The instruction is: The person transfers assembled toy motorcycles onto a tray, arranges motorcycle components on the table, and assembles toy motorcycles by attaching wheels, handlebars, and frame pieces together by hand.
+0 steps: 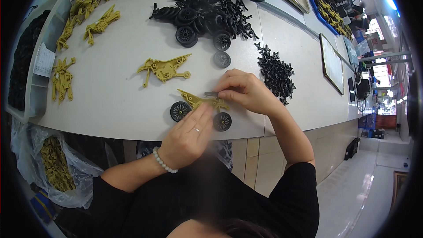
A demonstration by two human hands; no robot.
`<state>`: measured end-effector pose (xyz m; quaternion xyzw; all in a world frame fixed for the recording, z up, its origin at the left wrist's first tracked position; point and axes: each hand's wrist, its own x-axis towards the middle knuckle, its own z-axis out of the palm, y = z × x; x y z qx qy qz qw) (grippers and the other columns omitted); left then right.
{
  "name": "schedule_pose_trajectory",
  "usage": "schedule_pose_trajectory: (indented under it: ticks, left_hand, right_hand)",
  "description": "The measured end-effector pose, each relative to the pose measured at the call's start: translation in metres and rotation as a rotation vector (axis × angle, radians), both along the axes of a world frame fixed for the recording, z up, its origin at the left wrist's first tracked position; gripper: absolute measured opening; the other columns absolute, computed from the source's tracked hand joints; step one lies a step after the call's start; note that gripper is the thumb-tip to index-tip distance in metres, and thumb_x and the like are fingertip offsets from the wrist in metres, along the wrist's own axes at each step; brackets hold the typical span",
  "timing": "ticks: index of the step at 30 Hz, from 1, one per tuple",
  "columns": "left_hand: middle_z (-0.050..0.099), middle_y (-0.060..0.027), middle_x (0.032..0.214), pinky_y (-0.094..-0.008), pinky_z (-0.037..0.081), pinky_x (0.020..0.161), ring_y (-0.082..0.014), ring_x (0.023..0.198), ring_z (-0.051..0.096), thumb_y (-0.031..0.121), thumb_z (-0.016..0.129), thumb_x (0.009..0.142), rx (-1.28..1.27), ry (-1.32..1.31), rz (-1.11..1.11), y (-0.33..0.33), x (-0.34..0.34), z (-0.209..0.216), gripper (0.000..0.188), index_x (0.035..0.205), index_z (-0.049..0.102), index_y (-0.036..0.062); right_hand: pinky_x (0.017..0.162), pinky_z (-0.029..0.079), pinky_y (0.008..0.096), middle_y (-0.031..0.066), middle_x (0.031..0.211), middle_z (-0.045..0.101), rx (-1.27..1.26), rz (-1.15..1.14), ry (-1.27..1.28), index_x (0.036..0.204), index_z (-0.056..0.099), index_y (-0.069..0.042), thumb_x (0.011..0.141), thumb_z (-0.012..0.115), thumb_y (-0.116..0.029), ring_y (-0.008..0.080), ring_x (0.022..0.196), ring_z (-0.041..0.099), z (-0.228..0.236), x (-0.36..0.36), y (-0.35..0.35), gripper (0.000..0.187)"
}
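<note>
On the table in front of me lies a yellow toy motorcycle body (pixel 189 98) with a black spoked wheel (pixel 179 111) at its left end and another wheel (pixel 222 121) at its right. My left hand (pixel 189 134), fingers straight and together, holds that body down and covers its middle. Between thumb and fingertips my right hand (pixel 241 90) pinches a small dark part (pixel 210 93) just above the body; its exact kind is hidden. Beyond my hands rests a second yellow motorcycle half-body (pixel 164 69) without wheels.
Black wheels (pixel 187 35) and dark pieces heap at the back, a loose wheel (pixel 222 59) nearer. Small black parts (pixel 276 72) are piled right. Yellow bodies (pixel 101 24) lie left, beside a grey bin (pixel 55 31). A framed sheet (pixel 332 64) sits far right; a plastic bag (pixel 81 180) hangs lower left.
</note>
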<state>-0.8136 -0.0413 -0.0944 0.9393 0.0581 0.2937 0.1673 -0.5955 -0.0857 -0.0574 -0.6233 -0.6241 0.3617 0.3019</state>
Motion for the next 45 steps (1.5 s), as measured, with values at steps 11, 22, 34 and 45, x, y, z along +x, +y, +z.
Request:
schedule_pose_trajectory:
  ticks: [11,22,34,45]
  left_hand:
    - [0.063,-0.0229,0.106,-0.0397,0.050,0.088,-0.0346,0.108,0.059,0.000,0.058,0.075,0.012,0.019,-0.015,0.003,0.001,0.002,0.021,0.092,0.063,-0.0119]
    - [0.063,-0.0238,0.105,-0.0396,0.050,0.090,-0.0361,0.107,0.059,-0.003,0.058,0.075,-0.021,-0.018,-0.041,0.002,0.003,0.001,0.020,0.093,0.062,-0.0122]
    - [0.058,-0.0246,0.115,-0.0427,0.048,0.090,-0.0406,0.108,0.057,-0.005,0.067,0.069,-0.192,-0.183,-0.011,0.005,-0.005,0.007,0.033,0.101,0.060,-0.0064]
    - [0.059,-0.0204,0.114,-0.0402,0.048,0.086,-0.0360,0.099,0.059,0.000,0.071,0.067,-0.260,-0.193,0.197,0.040,-0.034,0.024,0.038,0.103,0.060,-0.0051]
  right_hand:
    - [0.066,0.045,0.0268,0.0059,0.080,0.060,-0.222,0.023,-0.014,0.084,0.067,0.001,0.075,0.074,-0.011,0.0159,0.073,0.055,0.017,0.005,0.018,0.017]
    - [0.069,0.046,0.0299,0.0085,0.085,0.060,0.196,-0.081,-0.121,0.093,0.067,-0.002,0.074,0.073,-0.008,0.0209,0.079,0.058,0.008,-0.002,-0.018,0.020]
    - [0.072,0.048,0.0305,0.0093,0.089,0.062,0.261,-0.436,-0.481,0.093,0.065,-0.002,0.076,0.071,-0.008,0.0213,0.082,0.060,0.018,0.026,-0.038,0.019]
    - [0.081,0.046,0.0344,0.0085,0.094,0.064,0.192,-0.342,-0.620,0.095,0.063,-0.004,0.078,0.071,-0.024,0.0254,0.092,0.058,0.016,0.030,0.009,0.027]
